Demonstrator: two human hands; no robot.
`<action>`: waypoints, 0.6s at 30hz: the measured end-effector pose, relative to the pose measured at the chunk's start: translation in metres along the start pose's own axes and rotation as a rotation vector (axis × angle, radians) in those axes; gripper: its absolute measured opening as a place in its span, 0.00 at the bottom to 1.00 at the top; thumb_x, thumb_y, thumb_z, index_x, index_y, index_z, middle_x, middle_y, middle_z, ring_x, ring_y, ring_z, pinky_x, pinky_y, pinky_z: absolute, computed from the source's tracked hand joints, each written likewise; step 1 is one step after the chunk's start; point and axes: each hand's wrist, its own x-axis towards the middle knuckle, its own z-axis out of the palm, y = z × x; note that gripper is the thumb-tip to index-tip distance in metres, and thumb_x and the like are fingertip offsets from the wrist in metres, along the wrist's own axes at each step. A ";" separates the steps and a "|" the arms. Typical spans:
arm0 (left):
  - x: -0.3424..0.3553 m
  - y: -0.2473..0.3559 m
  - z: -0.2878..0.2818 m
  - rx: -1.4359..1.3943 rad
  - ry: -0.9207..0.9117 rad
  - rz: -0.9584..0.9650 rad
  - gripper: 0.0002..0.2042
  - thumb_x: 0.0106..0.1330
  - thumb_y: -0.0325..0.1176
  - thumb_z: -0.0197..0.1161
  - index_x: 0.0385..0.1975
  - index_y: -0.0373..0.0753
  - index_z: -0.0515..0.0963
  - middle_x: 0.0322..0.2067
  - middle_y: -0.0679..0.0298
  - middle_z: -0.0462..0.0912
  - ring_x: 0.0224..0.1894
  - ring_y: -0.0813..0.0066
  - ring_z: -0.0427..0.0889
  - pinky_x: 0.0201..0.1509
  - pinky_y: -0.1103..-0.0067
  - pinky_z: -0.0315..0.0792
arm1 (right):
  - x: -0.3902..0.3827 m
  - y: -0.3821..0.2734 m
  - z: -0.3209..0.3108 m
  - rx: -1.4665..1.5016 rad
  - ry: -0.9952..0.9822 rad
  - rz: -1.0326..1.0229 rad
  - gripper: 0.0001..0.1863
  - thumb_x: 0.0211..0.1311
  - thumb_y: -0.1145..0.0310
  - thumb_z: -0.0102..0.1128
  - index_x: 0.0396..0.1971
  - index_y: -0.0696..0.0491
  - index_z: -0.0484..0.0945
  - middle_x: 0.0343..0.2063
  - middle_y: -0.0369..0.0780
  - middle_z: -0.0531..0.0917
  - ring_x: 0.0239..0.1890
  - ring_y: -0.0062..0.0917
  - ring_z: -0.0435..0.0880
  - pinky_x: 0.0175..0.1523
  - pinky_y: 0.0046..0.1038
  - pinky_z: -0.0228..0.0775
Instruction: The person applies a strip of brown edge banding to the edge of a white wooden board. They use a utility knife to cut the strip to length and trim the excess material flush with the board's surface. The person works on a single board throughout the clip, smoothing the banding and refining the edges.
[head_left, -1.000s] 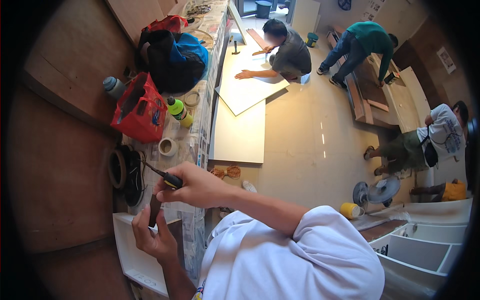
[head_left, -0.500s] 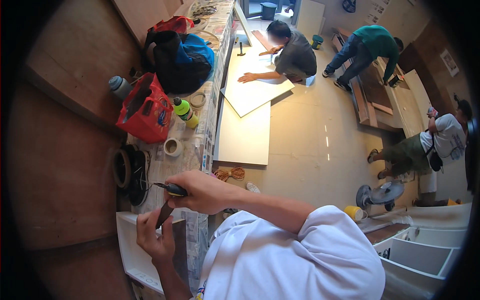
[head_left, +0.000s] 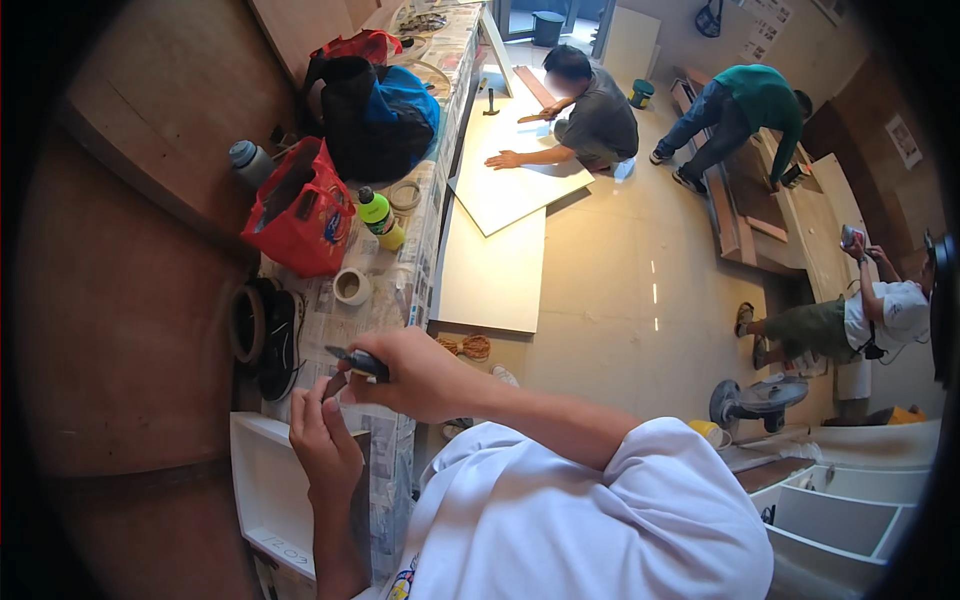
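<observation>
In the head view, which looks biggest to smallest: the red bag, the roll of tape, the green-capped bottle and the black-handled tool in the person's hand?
1. red bag
2. green-capped bottle
3. roll of tape and black-handled tool in the right hand: look about alike, and the hand hides part of the tool, so unranked.

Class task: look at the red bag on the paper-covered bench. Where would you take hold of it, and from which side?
Grip the red bag by its upper rim, coming from above. It stands upright with its mouth gaping open, so the rim is exposed. A grey bottle stands close on its left, a green bottle on its right, and a backpack behind, crowding the sides.
</observation>
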 end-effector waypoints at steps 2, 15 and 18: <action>0.003 0.002 0.003 -0.051 0.011 0.011 0.17 0.81 0.36 0.47 0.49 0.27 0.77 0.36 0.47 0.77 0.39 0.48 0.80 0.44 0.59 0.72 | -0.003 -0.001 0.001 -0.070 0.051 -0.078 0.10 0.62 0.69 0.71 0.41 0.55 0.82 0.29 0.44 0.85 0.32 0.38 0.85 0.40 0.37 0.76; 0.005 0.006 -0.009 -0.982 -0.476 -0.655 0.20 0.82 0.50 0.50 0.41 0.37 0.76 0.23 0.79 0.59 0.19 0.90 0.54 0.20 0.85 0.48 | -0.012 0.011 -0.004 -0.238 0.172 -0.376 0.14 0.48 0.80 0.68 0.37 0.53 0.83 0.32 0.44 0.84 0.37 0.45 0.85 0.40 0.39 0.77; 0.011 0.017 -0.013 -1.062 -0.470 -0.769 0.21 0.81 0.51 0.50 0.40 0.37 0.76 0.24 0.79 0.59 0.20 0.90 0.54 0.20 0.85 0.47 | -0.008 0.012 -0.003 -0.140 0.226 -0.383 0.12 0.51 0.80 0.67 0.37 0.55 0.84 0.31 0.47 0.85 0.35 0.45 0.86 0.40 0.37 0.77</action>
